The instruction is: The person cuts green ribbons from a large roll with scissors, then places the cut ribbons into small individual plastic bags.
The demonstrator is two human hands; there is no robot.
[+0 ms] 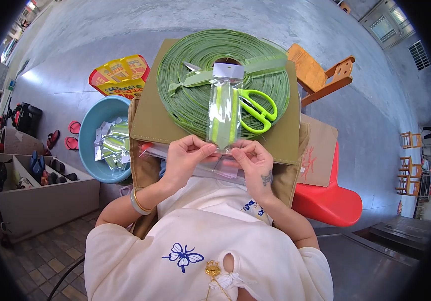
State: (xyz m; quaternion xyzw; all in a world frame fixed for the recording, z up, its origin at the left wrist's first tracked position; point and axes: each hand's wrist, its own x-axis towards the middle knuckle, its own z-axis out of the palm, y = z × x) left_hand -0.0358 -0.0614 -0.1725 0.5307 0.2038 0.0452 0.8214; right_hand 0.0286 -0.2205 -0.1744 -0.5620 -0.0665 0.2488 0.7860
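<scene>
Being held upright in front of the green coil (195, 95), the clear packet (224, 108) is pinched at its lower edge by the left grip (188, 156) and right grip (253, 160), both closed on it, and is best kept level and taut.

The clear plastic packet (224, 108) stands upright, long and narrow, with a white header on top. Lime-green strips fill it lengthwise. The left hand (188, 156) and right hand (253, 161) pinch its bottom edge
</scene>
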